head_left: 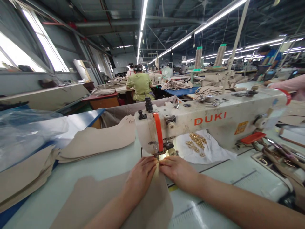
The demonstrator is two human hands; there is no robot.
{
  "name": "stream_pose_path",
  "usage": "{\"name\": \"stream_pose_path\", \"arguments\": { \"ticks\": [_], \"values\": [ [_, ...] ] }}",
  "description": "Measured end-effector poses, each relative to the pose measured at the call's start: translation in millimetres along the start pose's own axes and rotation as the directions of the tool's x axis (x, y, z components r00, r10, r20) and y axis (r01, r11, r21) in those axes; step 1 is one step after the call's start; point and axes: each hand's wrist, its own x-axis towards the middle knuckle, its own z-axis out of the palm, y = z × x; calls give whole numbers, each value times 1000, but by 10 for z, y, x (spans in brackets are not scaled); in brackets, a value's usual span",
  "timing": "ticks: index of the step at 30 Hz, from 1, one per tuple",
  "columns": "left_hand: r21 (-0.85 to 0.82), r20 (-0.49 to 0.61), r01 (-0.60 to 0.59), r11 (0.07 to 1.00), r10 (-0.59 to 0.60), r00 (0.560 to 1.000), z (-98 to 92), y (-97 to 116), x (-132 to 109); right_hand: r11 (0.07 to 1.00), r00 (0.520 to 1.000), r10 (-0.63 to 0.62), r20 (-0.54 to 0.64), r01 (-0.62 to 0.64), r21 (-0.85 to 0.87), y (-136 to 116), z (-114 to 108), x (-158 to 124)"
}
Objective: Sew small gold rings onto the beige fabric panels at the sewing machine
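Observation:
A beige fabric piece (109, 190) lies on the pale green sewing table, its far edge under the needle area of a white sewing machine (186, 117). My left hand (143, 173) presses and pinches that edge from the left, fingers together. From the other side my right hand (177, 170) has its thumb and fingers closed at the same edge. The fingertips nearly meet just in front of the presser foot (156, 155). Whatever small part lies between them is hidden. A lamp lights the spot.
Gold metal fittings (196, 141) lie on a white cloth (212, 156) under the machine arm. Stacked beige pieces (100, 140) lie at left, near plastic sheeting (28, 133). Straps with metal rings (278, 162) sit at right. A person in a green top (140, 84) sits ahead.

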Motion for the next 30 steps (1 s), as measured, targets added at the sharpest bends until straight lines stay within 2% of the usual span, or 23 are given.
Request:
{"name": "stream_pose_path", "arguments": {
  "ticks": [6,13,22,30],
  "values": [
    [142,156,-100,985,78,985,-68,53,-84,999,999,-32,8,32,-18,-85,-74,-91],
    [178,221,-130,975,90,971,-35,6,-127,997,997,-71,30,72,-17,-70,-71,-88],
    [191,193,-185,964,148,970,-19,-36,-125,997,996,-77,39,78,-17,-54,-55,-56],
    [134,152,-128,983,107,983,-11,-84,-82,997,997,-72,33,72,-1,-31,-71,-24]
  ]
}}
